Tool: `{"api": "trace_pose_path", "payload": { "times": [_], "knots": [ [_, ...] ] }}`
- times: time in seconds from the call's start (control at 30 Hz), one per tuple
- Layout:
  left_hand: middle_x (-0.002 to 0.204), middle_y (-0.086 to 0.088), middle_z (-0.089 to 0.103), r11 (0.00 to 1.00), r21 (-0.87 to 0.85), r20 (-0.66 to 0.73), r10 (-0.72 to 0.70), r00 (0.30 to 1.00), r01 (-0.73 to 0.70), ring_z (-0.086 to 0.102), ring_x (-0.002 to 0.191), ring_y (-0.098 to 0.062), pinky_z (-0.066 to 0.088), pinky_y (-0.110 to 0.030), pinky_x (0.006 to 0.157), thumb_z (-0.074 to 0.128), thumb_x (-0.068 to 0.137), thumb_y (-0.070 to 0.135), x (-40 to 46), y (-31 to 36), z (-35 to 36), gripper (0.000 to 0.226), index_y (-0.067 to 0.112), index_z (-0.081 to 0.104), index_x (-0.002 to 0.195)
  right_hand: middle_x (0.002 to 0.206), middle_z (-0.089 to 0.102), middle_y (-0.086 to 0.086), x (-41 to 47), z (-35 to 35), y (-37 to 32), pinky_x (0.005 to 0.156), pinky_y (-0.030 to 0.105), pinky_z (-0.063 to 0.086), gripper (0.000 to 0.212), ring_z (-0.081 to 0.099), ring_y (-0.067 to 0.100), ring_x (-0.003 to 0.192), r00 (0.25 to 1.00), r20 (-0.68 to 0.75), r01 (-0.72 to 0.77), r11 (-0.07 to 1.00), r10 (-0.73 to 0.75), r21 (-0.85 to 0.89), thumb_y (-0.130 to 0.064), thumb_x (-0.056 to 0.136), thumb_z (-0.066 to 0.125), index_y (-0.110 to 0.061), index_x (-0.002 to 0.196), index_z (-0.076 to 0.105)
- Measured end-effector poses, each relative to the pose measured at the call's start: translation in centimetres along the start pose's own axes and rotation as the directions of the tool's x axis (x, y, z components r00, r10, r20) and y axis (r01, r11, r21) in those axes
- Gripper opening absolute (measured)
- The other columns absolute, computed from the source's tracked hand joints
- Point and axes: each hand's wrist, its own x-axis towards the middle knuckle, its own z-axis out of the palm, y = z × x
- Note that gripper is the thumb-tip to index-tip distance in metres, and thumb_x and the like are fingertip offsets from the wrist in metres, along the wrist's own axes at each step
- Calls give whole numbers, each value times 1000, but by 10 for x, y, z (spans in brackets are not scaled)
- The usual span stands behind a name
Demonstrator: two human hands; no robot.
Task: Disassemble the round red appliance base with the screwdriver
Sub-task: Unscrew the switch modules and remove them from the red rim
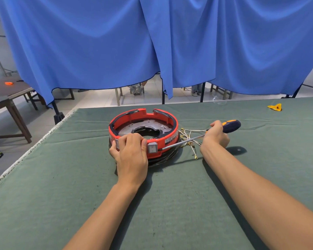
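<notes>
Looking down from your head camera, your left hand (131, 153) curls over the near rim of the round red base (144, 135), which sits mid-table on the green cloth (79, 204). Your right hand (216, 135) grips the screwdriver (230, 125); its tip meets the wall beside the grey switch (152, 148), the contact too small to make out. Wires (189, 139) lie partly hidden behind your right wrist.

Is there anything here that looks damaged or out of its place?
Yes. Loose wires with gold terminals spill out beside the red base onto the green cloth, unconnected. A crumpled yellow scrap lies alone at the far right of the table.
</notes>
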Motion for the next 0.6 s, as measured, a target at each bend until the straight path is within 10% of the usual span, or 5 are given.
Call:
{"api": "trace_pose_path", "payload": {
  "times": [0.6],
  "knots": [
    [87,11,48,997,-79,24,-14,1000,15,38,101,-12,18,-56,105,39,94,29,1,-4,1,15,23,48,83,72,60,2,-6,50,15,54,29,34,24,47,17,56,978,207,71,938,1,-340,-26,66,61,-10,84,62]
  ]
}}
